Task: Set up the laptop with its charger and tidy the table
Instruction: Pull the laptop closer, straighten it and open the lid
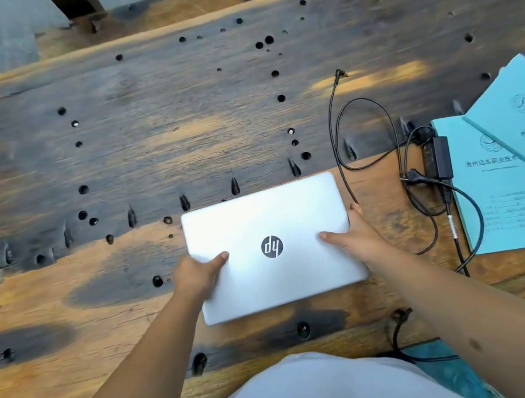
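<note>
A closed silver laptop (269,225) lies flat on the wooden table (63,301), near its front edge. My left hand (197,272) grips its left side, thumb on the lid. Its right side is held by my right hand (354,235), thumb also on the lid. To the right lies the black charger brick (441,157) with its cable (336,138) looped over the table. The cable's barrel plug (341,73) rests further back, and the mains plug (413,175) lies beside the brick.
Two light blue booklets (510,192) overlap at the right edge, with the charger brick resting on the lower one's left edge. The dark, worn tabletop has many drilled holes. A thin black cord (398,332) hangs off the front edge.
</note>
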Available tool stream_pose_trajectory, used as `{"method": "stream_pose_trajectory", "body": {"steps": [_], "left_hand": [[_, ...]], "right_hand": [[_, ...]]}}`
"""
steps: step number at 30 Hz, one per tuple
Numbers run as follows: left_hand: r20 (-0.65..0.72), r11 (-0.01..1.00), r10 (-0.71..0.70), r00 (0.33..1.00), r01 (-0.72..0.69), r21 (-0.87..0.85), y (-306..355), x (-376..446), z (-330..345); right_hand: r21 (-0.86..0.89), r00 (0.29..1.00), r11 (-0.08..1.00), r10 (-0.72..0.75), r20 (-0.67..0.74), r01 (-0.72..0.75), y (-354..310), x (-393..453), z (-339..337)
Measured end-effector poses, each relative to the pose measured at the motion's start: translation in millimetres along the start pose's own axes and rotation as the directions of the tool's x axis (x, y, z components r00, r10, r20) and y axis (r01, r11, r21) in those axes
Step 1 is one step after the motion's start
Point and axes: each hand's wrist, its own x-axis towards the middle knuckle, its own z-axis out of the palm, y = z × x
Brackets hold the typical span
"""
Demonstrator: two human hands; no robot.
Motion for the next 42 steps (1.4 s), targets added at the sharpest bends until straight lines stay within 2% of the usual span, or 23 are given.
{"method": "stream_pose_trajectory", "body": {"steps": [5, 12, 19, 26, 42], "left_hand": [[0.003, 1.000, -0.025, 1.000, 0.025, 0.014, 15.7, 7.0, 16.6], [-0.055, 0.998, -0.041, 0.998, 0.044, 0.045, 23.5, 6.0, 31.2], [-0.109, 0.997, -0.045, 0.993, 0.052, 0.061, 32.7, 3.1, 41.3], [-0.150, 0.997, -0.066, 0.987, 0.071, 0.029, 42.6, -0.5, 55.3], [-0.190, 0.997, -0.071, 0.979, 0.075, 0.013, 32.8, -2.4, 57.5]], "right_hand": [[-0.161, 0.995, 0.986, 0.035, -0.092, -0.049, -0.1, 8.4, -10.2], [-0.233, 0.985, 0.969, 0.047, -0.167, -0.086, -2.5, 15.6, -14.7], [-0.250, 0.963, 0.957, 0.080, -0.258, -0.146, -5.3, 18.5, -11.7], [-0.148, 0.937, 0.958, 0.196, -0.290, -0.246, -3.7, 23.3, -17.6], [-0.286, 0.931, 0.925, 0.149, -0.334, -0.251, -10.7, 20.2, -7.7]]}}
